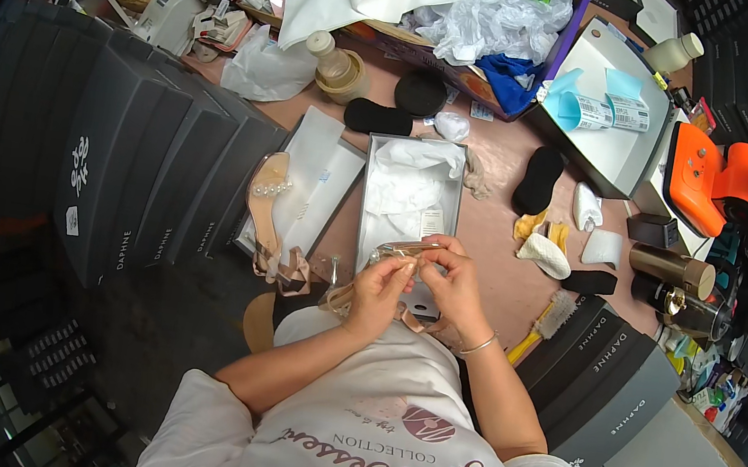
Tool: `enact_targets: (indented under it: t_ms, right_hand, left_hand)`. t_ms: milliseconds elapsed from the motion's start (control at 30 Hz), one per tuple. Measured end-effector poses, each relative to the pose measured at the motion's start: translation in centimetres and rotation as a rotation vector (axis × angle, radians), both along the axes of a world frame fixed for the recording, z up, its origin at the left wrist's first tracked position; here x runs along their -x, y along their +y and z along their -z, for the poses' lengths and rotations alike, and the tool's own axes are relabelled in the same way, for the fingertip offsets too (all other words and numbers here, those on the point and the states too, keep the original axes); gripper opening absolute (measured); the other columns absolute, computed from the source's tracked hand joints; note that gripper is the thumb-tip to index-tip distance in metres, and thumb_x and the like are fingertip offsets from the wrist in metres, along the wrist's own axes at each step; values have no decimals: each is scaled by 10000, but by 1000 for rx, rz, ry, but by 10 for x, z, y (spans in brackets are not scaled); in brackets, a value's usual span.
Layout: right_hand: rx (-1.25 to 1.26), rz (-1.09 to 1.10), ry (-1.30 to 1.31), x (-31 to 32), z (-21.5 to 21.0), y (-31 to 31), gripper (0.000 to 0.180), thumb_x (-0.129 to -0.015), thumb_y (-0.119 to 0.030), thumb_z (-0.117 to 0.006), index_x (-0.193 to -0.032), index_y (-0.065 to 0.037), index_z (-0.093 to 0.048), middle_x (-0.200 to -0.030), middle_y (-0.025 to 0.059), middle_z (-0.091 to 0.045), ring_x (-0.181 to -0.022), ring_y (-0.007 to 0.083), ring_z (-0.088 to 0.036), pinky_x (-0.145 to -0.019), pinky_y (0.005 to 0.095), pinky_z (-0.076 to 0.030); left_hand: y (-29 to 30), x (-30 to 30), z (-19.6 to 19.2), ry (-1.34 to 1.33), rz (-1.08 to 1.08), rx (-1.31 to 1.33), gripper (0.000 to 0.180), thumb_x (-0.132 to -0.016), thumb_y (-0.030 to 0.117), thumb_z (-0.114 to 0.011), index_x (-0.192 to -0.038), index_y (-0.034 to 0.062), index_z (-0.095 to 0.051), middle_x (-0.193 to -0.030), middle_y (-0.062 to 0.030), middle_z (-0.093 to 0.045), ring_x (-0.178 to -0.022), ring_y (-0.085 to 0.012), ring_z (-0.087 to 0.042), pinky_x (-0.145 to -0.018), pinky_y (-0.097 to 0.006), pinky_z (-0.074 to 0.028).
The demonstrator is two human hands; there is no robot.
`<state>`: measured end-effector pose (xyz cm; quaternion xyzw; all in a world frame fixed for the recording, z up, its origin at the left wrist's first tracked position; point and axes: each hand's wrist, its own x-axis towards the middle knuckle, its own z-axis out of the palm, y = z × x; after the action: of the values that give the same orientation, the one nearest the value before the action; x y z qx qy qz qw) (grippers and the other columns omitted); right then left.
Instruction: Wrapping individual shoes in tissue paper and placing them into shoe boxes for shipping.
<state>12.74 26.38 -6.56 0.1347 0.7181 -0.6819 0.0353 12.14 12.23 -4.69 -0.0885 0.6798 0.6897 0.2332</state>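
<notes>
We see 2 hands bent in close at the near end of the open shoe box (pixel 370 197). The left hand (pixel 377 293) and right hand (pixel 455 283) both pinch 1 clear-strap sandal (pixel 402 249).

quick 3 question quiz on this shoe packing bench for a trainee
1. True or false: both hands, left hand and right hand, are on the same sandal.
2. What lines the open grey box? A) white tissue paper B) blue cloth C) foam
3. Fill in: a second sandal lies on the box lid to the person's ____.

Key: 1 true; 2 A; 3 left
</notes>
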Motion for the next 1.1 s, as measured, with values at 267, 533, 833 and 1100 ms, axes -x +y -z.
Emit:
enact_targets:
  t_ms: [267, 533, 833, 1100]
  right_hand:
    - [-28, 17, -38, 1, -6, -3, 115, -797, -30, -632, -877, 45, -666, -1108, 143, -573, -958, 219, -598, -830, 306, -480]
    - [294, 137, -177, -3, 3, -7, 115, -828, -34, -618, -890, 46, -674, -1219, 128, -511, -962, 151, -578, -828, 268, -473]
    - [58, 93, -36, 0, 6, -11, 114, -770, -40, -644, -851, 37, -663, -1071, 140, -584, -958, 234, -592, -836, 314, -473]
    - [74, 56, -78, -3, 1, -8, 126, -785, -56, -647, -880, 24, -670, -1068, 162, -594, -1014, 272, -594, -856, 338, -475]
  left_hand:
    - [4, 4, -1, -6, -29, -30, 199, -945, 132, -559, -1045, -25, -631, -862, -37, -640, -746, -78, -581, -677, -216, -493]
    - [3, 1, 5, -27, -15, -8, 206, -943, 138, -563, -1050, -27, -628, -847, -33, -635, -743, -76, -579, -679, -215, -489]
    - [1, 0, 3, 0, -19, -12, 210, -949, 147, -557, -1043, -26, -629, -822, -31, -629, -725, -75, -568, -676, -209, -478]
    - [2, 4, 3, -50, -68, -34, 191, -952, 154, -553, -1005, -11, -634, -810, -30, -623, -719, -74, -566, -672, -210, -476]
